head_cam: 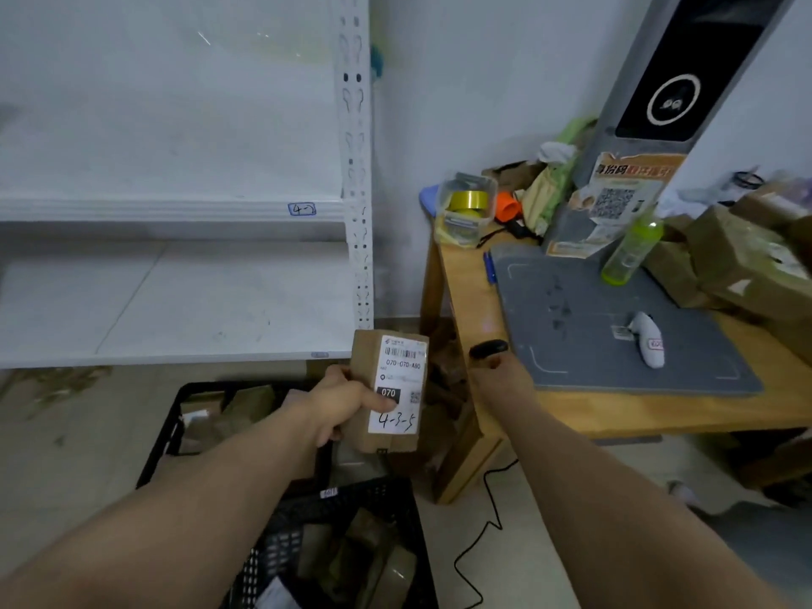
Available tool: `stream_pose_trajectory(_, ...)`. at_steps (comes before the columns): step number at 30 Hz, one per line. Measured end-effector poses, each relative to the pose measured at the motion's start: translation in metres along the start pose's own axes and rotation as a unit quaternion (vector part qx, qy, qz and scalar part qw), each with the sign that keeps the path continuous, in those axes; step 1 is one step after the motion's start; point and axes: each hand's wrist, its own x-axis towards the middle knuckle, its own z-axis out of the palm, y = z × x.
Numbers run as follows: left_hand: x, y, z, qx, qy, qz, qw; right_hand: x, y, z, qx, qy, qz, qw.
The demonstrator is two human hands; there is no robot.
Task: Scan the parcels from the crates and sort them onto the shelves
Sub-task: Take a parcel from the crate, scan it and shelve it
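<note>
Left hand (340, 400) grips a small brown cardboard parcel (367, 384) upright, fingers curled round its left side and thumb pressed on the white label (399, 371). The label carries a barcode, a black "070" block and handwritten "4-3-5". The parcel is held in the air above the far black lattice crate (175, 428), just right of the white metal shelf (175, 301). Right hand (501, 382) is curled round a black rounded device (488, 348) at the near left corner of the wooden table (615, 415), beside its grey mat (615, 323).
</note>
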Motion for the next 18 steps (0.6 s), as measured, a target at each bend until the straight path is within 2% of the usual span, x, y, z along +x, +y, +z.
stream_pose_trajectory(6,0.034,0.005,0.036,-0.012,0.027,-0.020,0.999,0.054,0.034,-0.008,-0.079,0.041,-0.007,0.996)
stream_pose_trajectory(15,0.061,0.004,0.058,0.006,0.073,-0.046,0.996,0.098,0.058,-0.002,-0.117,-0.043,0.018,0.992)
stream_pose_trajectory(18,0.061,0.002,0.058,0.001,0.091,-0.045,0.995,0.099,0.062,-0.001,-0.079,-0.053,0.032,0.995)
